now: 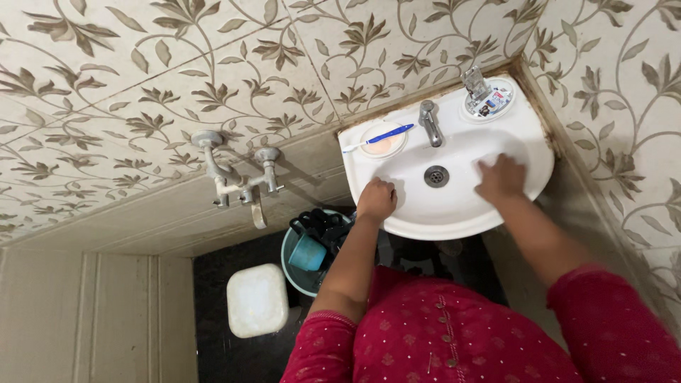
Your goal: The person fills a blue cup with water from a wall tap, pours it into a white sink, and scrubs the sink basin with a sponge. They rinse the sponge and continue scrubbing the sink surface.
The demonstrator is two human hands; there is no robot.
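Low on the left we see a white stool (257,299) and a teal bucket (306,257) on the floor, below wall taps (237,177). Our left hand (376,200) rests on the front rim of the white basin (528,131), fingers curled together in a loose fist. Behind it a toothbrush (379,137) lies across a soap dish, beside the faucet (429,122) and drain (436,176). Our right hand (501,179) lies inside the bowl, blurred; we cannot tell how its fingers stand. We judge the glazed basin hard, heavy, fixed and slippery when wet, best braced at the rim.

Left hand (376,200) on white sink (454,213) rim, right hand (501,179) inside basin
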